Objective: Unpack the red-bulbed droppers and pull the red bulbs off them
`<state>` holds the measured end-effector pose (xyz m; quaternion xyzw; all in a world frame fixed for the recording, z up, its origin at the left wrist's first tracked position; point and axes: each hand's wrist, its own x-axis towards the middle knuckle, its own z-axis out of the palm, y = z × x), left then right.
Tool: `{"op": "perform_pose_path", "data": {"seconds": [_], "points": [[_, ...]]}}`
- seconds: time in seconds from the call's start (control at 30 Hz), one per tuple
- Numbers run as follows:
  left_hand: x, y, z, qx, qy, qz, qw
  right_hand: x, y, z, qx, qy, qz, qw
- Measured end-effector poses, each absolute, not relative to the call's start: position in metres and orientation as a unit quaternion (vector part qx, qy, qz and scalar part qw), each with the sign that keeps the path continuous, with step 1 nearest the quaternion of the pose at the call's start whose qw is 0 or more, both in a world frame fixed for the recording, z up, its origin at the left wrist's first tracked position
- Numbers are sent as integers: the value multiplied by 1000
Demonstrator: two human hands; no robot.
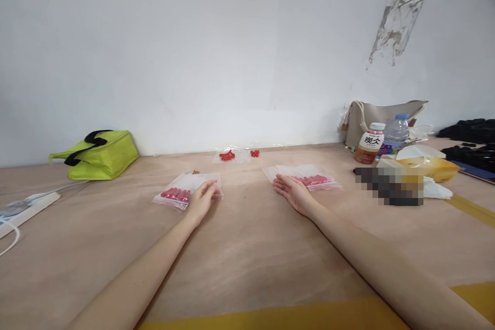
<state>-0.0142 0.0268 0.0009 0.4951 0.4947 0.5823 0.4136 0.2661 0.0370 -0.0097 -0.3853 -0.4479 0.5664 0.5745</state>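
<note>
On the left lies a pile of clear zip bags point(170, 185) holding pinkish-red, tube-like pieces point(175, 194). My left hand point(203, 198) rests at the right edge of this pile, its fingers loosely extended and gripping nothing visible. A second spread of clear zip bags point(332, 184) with similar red pieces point(315, 180) lies on the right. Against its left side is my right hand point(294, 193), turned on edge with the fingers stretched out. Farther back, small red pieces point(227, 155) lie on or in a clear bag point(243, 156), with a smaller red cluster point(254, 153) beside it.
A yellow-green bag point(104, 157) stands at the back left, near a white power strip point(31, 211) and cable. To the right are a brown drink bottle point(370, 144), a clear bottle point(396, 134), a beige bag point(356, 124), a tissue pack point(429, 167) and a blurred dark object point(386, 185).
</note>
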Motion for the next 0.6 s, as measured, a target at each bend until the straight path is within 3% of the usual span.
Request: {"op": "perform_pose_path", "data": {"seconds": [0.07, 0.13, 0.2, 0.27, 0.4, 0.6], "points": [[-19, 22, 4, 593, 507, 539, 317, 268, 35, -10, -396, -562, 443, 575], [-24, 18, 7, 721, 513, 445, 138, 271, 32, -9, -407, -680, 278, 542], [-29, 16, 8, 792, 518, 322, -38, 274, 30, -9, -425, -765, 124, 467], [-31, 15, 7, 800, 540, 236, -115, 276, 27, -9, -455, -810, 26, 368], [-30, 14, 7, 811, 549, 163, -118, 277, 25, -11, -501, -830, -34, 243], [-8, 6, 6, 839, 514, 180, -21, 275, 29, -15, -557, -799, -59, 218]]}}
